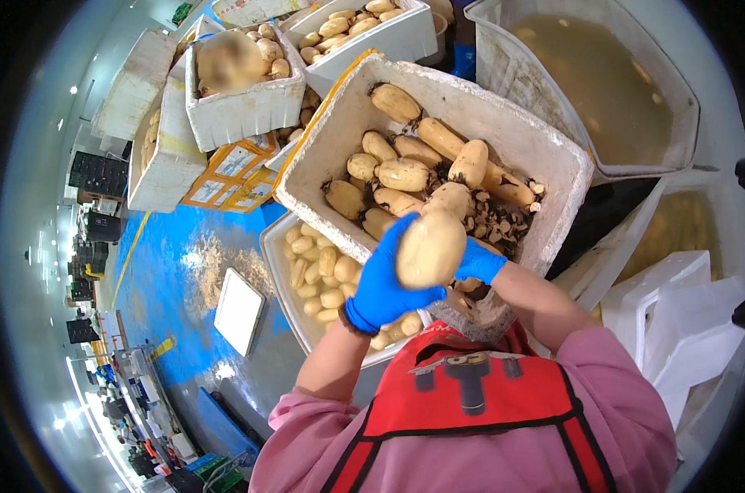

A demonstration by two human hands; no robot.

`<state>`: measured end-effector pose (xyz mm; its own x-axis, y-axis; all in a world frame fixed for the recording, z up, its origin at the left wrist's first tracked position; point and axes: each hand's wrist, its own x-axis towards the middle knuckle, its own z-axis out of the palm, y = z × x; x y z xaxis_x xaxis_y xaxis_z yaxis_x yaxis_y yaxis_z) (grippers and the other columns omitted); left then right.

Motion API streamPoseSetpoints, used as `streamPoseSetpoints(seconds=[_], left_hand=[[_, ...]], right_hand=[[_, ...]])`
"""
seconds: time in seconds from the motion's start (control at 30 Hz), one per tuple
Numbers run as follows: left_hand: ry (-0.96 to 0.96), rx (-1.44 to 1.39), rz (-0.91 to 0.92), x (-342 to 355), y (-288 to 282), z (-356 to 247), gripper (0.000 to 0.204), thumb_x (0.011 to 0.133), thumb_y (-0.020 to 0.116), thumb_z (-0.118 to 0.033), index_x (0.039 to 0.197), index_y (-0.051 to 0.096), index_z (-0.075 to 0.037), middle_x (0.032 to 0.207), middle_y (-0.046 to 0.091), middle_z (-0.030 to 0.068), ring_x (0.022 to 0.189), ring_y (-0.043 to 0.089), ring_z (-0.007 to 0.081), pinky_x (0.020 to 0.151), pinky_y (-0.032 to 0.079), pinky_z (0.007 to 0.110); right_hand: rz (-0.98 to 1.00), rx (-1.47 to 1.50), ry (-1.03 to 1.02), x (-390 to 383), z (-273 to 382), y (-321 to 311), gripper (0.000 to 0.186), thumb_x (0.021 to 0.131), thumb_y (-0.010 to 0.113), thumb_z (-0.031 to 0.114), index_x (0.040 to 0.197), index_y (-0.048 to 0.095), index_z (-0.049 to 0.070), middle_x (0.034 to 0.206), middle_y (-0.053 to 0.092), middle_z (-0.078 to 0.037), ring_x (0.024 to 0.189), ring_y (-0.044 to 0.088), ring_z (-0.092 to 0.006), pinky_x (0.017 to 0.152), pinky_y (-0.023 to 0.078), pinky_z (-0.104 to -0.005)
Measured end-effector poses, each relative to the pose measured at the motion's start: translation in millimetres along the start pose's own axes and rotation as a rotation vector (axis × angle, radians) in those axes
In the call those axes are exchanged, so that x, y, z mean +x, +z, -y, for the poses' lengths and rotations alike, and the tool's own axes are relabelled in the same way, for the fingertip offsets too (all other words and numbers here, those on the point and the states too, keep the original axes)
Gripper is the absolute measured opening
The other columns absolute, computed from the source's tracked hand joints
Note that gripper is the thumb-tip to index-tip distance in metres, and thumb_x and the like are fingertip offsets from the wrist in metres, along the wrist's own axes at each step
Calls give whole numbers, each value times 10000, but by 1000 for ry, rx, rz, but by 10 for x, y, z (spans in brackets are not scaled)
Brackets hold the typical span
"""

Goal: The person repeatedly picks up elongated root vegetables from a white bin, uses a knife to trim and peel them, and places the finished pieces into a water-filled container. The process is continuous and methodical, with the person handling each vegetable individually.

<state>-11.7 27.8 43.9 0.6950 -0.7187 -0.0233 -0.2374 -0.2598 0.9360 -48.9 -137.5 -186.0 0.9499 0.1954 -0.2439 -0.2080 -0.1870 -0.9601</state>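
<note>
Blue floor (163,263) alongside, pale lotus root (432,249) between clasping left fingers (395,237), right fingers (473,261) behind, grip unclear.

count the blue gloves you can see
2. One covers the left hand, curled around a large pale root; the other covers the right hand, partly hidden behind that root. Others could be out of sight.
</note>
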Motion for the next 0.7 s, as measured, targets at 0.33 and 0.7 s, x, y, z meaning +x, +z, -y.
streamPoseSetpoints(seconds=[0.33,0.7], left_hand=[[-140,-843,-60,198,-156,675,998,582,842,-192,1418,316,-51,1327,477,118,1225,472,272,1017,405,401],[-190,-839,189,260,-25,769,1022,599,855,-201,1434,288,-40,1340,477,102,1229,472,243,1021,398,382]], right_hand=[[-479,-153,-90,-464,1556,-682,210,810,570,136,976,669,53,721,644,-147,656,662,-245,597,517,-363],[-462,-716,-287,-684,1779,-682,341,789,616,195,1116,610,96,790,650,-155,682,643,-349,578,514,-445]])
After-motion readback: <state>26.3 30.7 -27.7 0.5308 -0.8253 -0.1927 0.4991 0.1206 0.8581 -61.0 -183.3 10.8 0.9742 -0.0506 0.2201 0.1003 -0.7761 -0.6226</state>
